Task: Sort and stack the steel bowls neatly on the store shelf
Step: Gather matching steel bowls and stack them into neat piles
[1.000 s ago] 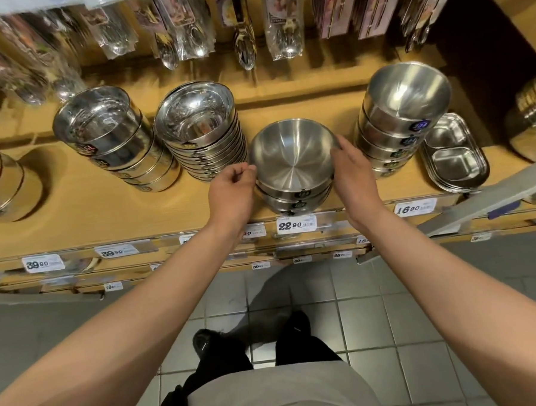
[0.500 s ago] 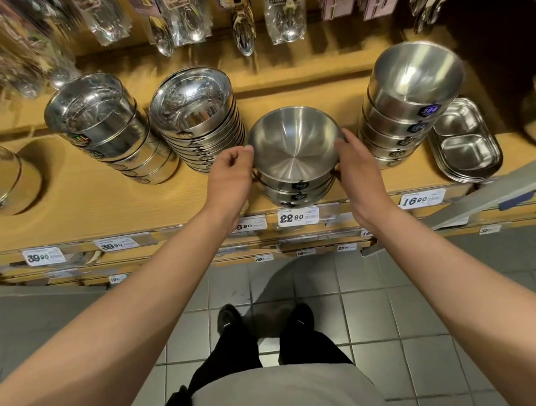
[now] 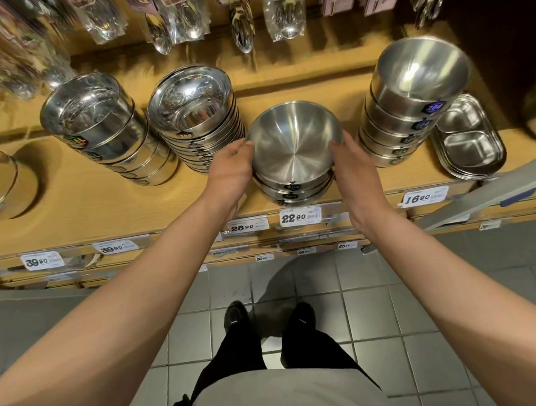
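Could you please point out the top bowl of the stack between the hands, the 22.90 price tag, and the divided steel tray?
top bowl (image 3: 293, 147): head view, inner bottom of the bowl.
22.90 price tag (image 3: 300, 216): head view, middle of the white label.
divided steel tray (image 3: 468, 138): head view, ridge between its compartments.

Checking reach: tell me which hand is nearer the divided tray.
Right. The right hand holds the middle bowl stack on the side toward the tray; the left hand is on the stack's far side.
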{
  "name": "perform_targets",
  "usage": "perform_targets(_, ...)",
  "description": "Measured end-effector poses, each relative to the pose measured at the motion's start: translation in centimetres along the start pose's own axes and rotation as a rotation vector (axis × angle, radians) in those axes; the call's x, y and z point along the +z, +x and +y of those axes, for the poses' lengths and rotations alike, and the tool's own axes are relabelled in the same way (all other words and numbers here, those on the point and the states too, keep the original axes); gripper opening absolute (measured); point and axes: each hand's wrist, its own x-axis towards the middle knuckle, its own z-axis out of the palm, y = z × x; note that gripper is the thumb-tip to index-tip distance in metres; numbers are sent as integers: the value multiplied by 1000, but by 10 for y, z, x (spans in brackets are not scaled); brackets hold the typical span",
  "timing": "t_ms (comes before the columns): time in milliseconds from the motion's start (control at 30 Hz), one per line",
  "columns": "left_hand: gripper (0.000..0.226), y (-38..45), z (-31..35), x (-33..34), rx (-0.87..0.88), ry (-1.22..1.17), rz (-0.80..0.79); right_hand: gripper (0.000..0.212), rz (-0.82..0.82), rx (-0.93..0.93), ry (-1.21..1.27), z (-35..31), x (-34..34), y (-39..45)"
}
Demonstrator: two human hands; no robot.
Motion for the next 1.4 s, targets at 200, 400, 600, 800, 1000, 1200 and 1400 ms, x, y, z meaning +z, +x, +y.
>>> perform_targets(200, 25, 1, -2, -7, -6, 12, -41, 37, 45, 28, -7, 4, 0, -1)
perform_targets(400, 26, 3, -3, -10, 7, 13, -71, 50, 83, 27, -4, 9, 2, 0)
perform_targets(600, 28, 8, -4, -11, 22, -9, -77, 56, 108, 40, 34, 4, 8, -3)
perform_targets(800, 30, 19, 0, -15, 47, -9, -85, 47, 128, 40, 46, 5, 15, -8)
perform_targets(1000, 26, 24, 1, -16, 15, 11, -140, 40, 203, 38, 50, 10, 20, -13)
perform_targets(1200, 27, 26, -7, -21, -11, 26, -185, 56, 234, 39, 43, 5, 22, -12)
perform_targets(1400, 33, 29, -6, -23, -6, 21, -205, 48, 236, 8, 38, 8, 22, -14)
